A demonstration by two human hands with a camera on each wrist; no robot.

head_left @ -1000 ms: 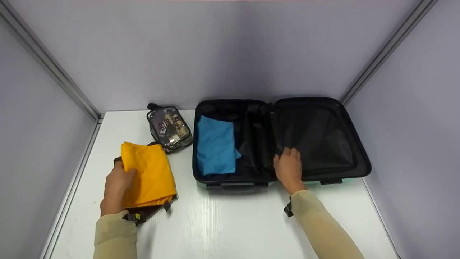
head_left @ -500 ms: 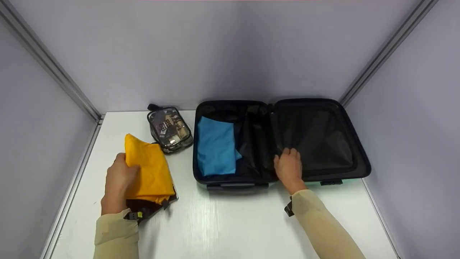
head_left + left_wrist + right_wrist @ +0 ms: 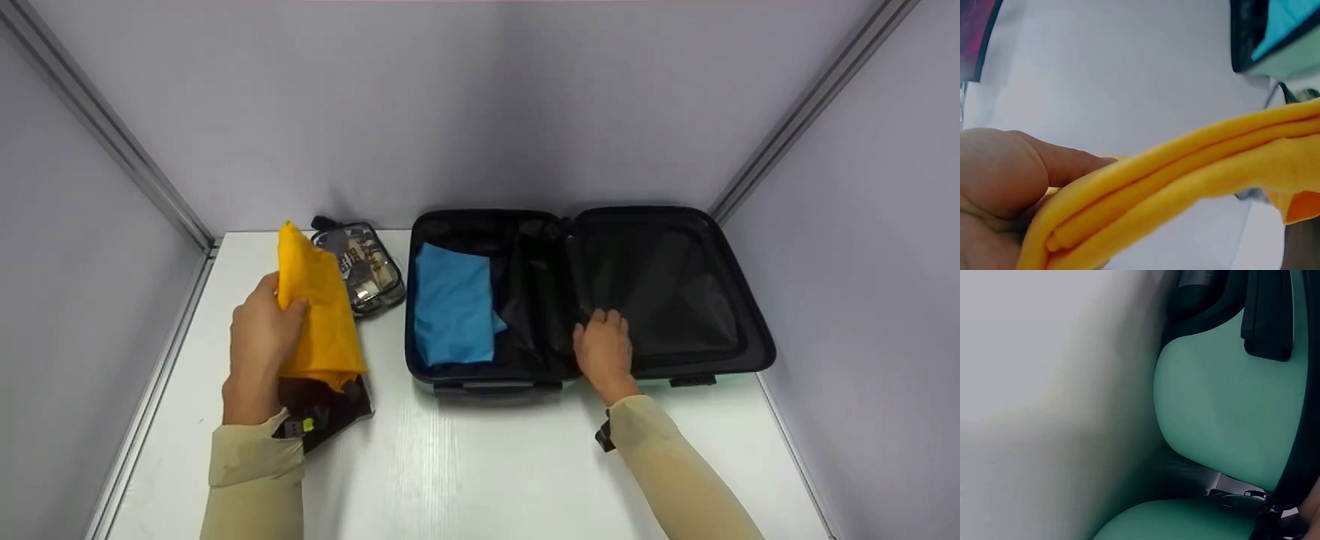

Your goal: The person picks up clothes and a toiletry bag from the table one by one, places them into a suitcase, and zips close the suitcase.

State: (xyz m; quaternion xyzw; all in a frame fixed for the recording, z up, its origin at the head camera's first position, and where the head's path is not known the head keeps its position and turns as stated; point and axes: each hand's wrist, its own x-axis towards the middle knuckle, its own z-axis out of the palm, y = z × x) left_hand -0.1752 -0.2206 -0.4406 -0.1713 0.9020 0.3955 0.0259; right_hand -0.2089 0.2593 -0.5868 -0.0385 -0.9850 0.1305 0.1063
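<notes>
My left hand (image 3: pixel 262 330) pinches a folded yellow cloth (image 3: pixel 319 315) by its left edge and holds it tilted above a dark pouch (image 3: pixel 337 409). Several stacked layers of the yellow cloth show in the left wrist view, with the thumb (image 3: pixel 1072 163) against them. On the right, my right hand (image 3: pixel 604 352) holds the front rim of the open suitcase (image 3: pixel 491 377) where its two halves meet. Its fingers bend over the rim; their tips are hidden. A folded blue cloth (image 3: pixel 454 307) lies in the suitcase's left half.
Behind the yellow cloth, a clear zip pouch (image 3: pixel 367 266) with small items inside stands left of the suitcase. The suitcase's black-lined right half (image 3: pixel 660 289) lies open beside the right wall. Grey panels enclose the white table (image 3: pixel 450 472) at the back and sides.
My left hand has lifted the yellow cloth up and away from me, so it now overlaps the clear pouch and uncovers more of the dark pouch. The right hand stays put.
</notes>
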